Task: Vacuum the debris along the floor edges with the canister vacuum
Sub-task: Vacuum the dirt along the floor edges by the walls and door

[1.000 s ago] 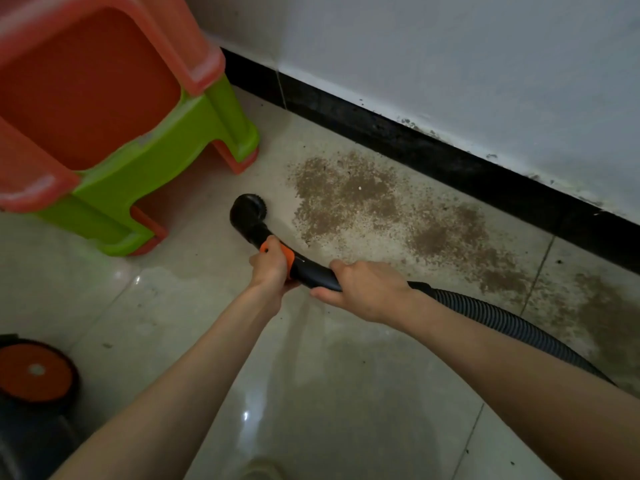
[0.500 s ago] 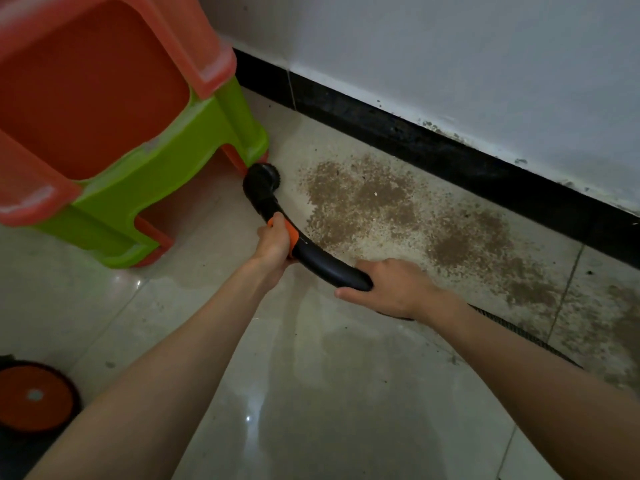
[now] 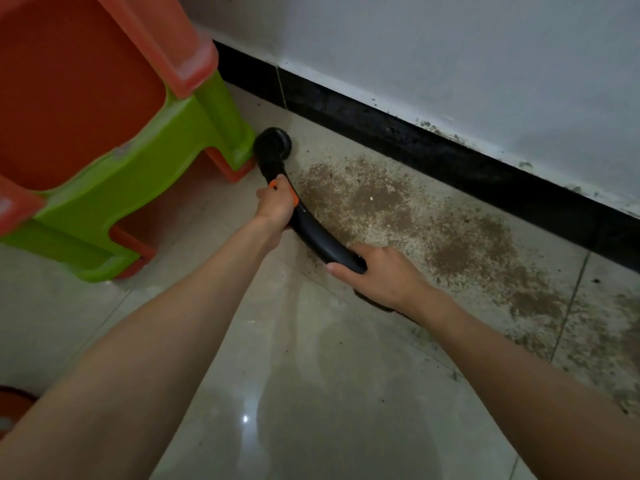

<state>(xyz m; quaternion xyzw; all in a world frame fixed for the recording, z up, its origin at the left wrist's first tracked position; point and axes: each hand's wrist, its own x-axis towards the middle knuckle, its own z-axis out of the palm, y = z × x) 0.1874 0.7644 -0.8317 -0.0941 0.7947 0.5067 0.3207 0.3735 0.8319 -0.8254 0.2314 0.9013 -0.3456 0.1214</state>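
A curved black vacuum wand (image 3: 313,235) with an orange band ends in a round black brush nozzle (image 3: 273,146) that rests on the tile beside the green stool leg. My left hand (image 3: 277,202) grips the wand at the orange band. My right hand (image 3: 377,275) holds the wand's rear end, hiding the hose. Brown gritty debris (image 3: 374,202) spreads over the floor to the right of the nozzle, running along the black baseboard (image 3: 450,157).
Stacked orange and green plastic stools (image 3: 114,140) stand at the left, a leg touching or nearly touching the nozzle. An orange part of the canister (image 3: 12,407) peeks in at the bottom left. The white wall (image 3: 450,46) rises above the baseboard. More debris (image 3: 620,327) lies far right.
Both hands have pushed the wand forward; the nozzle slid from the open tile up to the stool leg, closer to the baseboard. The hose has dropped behind my right arm.
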